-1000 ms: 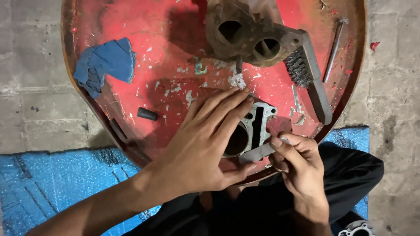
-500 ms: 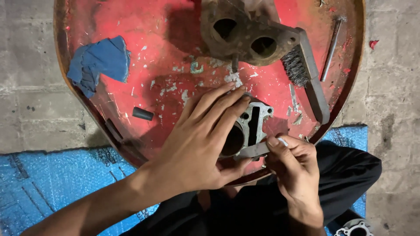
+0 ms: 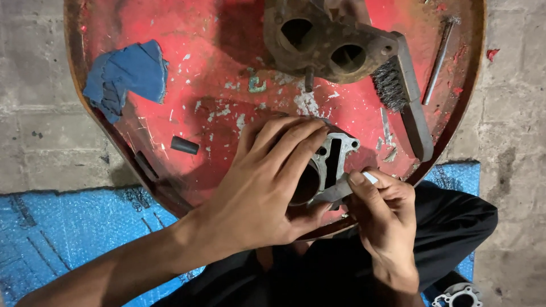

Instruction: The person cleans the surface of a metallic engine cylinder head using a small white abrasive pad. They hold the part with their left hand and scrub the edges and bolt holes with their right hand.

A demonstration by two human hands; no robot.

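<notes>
— Where's the grey metal cylinder block [image 3: 330, 162]?
— On the round red metal surface [image 3: 199, 85], near its front edge, under the left hand [image 3: 261, 187], fingers spread across it.
— And the right hand [image 3: 387, 210]?
— Pinching a flat grey blade [image 3: 341, 190] against the block's face.

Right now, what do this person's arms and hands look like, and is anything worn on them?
Both are bare: no gloves, sleeves, rings or watch show on the left hand or right hand. Forearms are uncovered to the picture's edge. Nails are short. Dark trousers show below.
</notes>
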